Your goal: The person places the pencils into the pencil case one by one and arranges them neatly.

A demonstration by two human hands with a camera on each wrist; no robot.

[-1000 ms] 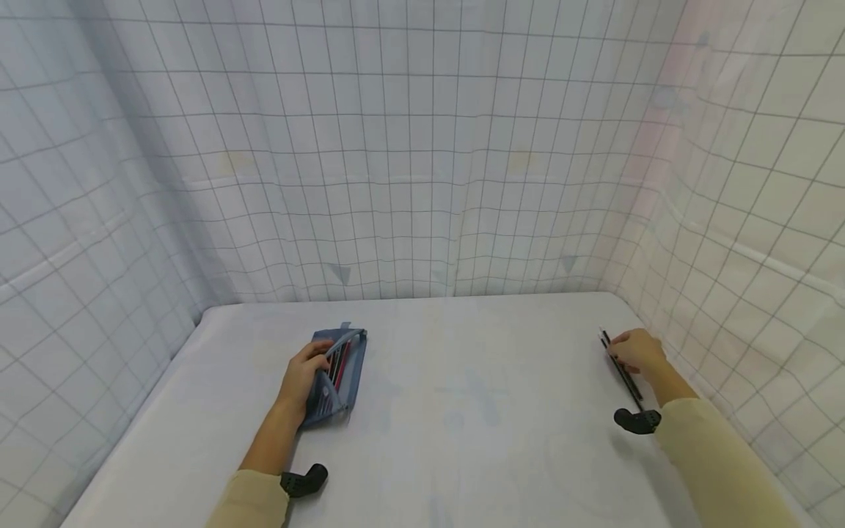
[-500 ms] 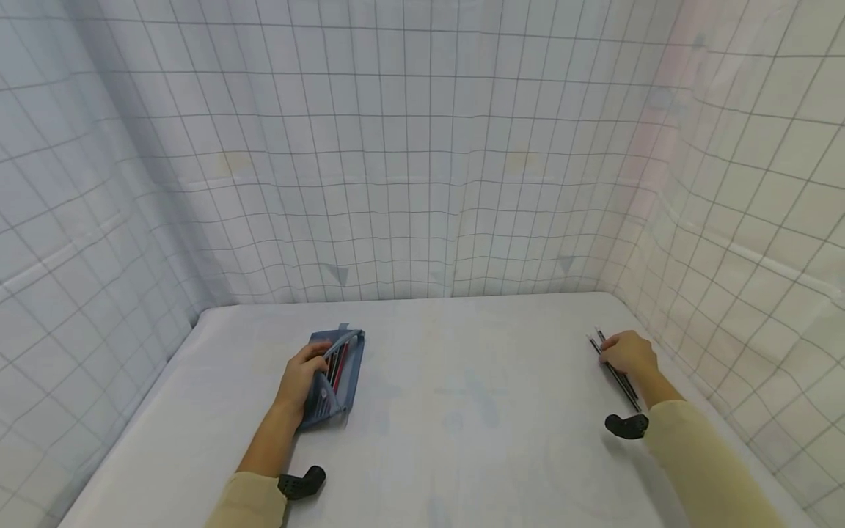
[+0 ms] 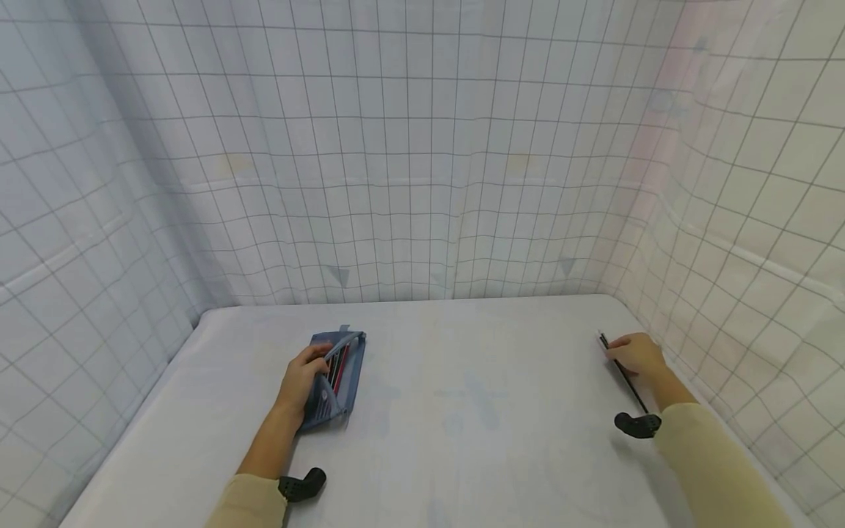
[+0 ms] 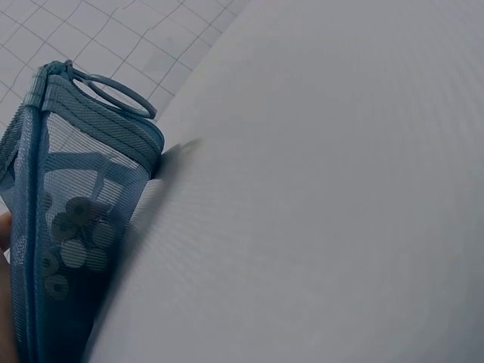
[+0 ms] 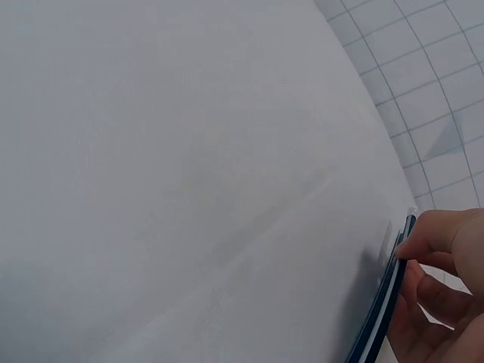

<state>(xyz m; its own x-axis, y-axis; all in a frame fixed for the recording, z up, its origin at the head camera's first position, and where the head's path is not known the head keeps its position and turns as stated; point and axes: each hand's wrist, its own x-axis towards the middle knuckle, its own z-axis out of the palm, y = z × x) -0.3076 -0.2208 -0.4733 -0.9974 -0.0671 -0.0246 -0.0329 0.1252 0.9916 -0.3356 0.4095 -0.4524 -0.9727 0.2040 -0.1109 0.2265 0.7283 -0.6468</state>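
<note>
My left hand (image 3: 305, 374) grips the near-left side of a blue mesh pencil case (image 3: 357, 370), whose zipped mouth gapes. Dark and red pencils (image 3: 342, 368) show through that mouth. Round pencil ends (image 4: 73, 253) press against the mesh in the left wrist view, where only a sliver of the hand appears at the left edge. Over by the table's right side, my right hand (image 3: 637, 353) pinches two slim dark pencils (image 5: 383, 306) between thumb and forefinger. They lie side by side, slanting, with pale tips at the far end. The other right fingers are curled beneath.
A white cloth covers the table (image 3: 462, 440). Gridded white curtains (image 3: 422, 183) hang behind it and on both sides, the right one close beside my right forearm. Black wrist cameras (image 3: 305, 485) jut inward from both sleeves.
My right hand shifted slightly left, then back right with the pencils. Their tips stood apart half a second ago and now lie close together. The left hand and pencil case stay put.
</note>
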